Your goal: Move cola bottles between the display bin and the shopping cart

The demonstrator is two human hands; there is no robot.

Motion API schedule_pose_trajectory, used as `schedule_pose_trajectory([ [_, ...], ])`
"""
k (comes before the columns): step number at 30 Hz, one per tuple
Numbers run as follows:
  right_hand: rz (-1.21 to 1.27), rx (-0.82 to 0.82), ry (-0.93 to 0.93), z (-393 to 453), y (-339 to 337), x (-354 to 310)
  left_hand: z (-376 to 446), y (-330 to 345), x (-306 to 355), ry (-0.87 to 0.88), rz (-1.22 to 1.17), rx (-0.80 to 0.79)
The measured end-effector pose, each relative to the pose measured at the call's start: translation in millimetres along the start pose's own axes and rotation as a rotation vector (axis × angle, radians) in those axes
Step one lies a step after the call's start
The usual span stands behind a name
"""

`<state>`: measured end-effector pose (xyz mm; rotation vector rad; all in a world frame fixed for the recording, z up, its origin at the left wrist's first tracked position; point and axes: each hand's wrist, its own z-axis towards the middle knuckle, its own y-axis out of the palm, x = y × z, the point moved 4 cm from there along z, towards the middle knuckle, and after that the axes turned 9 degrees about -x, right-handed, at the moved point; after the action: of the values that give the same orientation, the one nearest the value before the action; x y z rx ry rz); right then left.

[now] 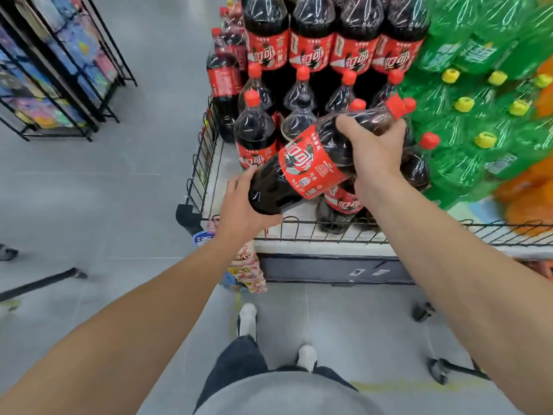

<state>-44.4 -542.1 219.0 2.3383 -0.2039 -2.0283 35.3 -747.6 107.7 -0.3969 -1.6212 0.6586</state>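
While a large cola bottle (314, 163) hangs tilted over the wire display bin (206, 151), a shopper steadies it with both bare hands, its red cap (395, 106) pointing toward two o'clock and its base toward eight. The left hand (242, 202) cups the heavy bottom end, fingers curled round the base, apparently to take the weight; the right hand (374, 148) wraps the shoulder just below the neck, thumb over the top, seemingly to steer the angle. Held nearly on its side, the bottle clears the caps of the upright cola bottles (256, 127) standing at eleven o'clock in the bin. Shrink-wrapped cola packs (332, 34) are stacked at twelve o'clock, with green soda bottles (478, 115) banked at two o'clock. A black wheel (422, 311) at five o'clock may belong to the shopping cart, which cannot otherwise be seen. Whether the bottle is leaving the bin or returning to it cannot be told.
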Motion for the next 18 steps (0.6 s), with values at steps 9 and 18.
schedule_pose_trajectory([
  [9,-0.041,0.237,-0.008,23,19,25,73,20,-43,0.049,-0.055,-0.286],
  [18,-0.127,0.373,-0.059,31,48,47,107,40,-84,0.01,-0.093,-0.473],
])
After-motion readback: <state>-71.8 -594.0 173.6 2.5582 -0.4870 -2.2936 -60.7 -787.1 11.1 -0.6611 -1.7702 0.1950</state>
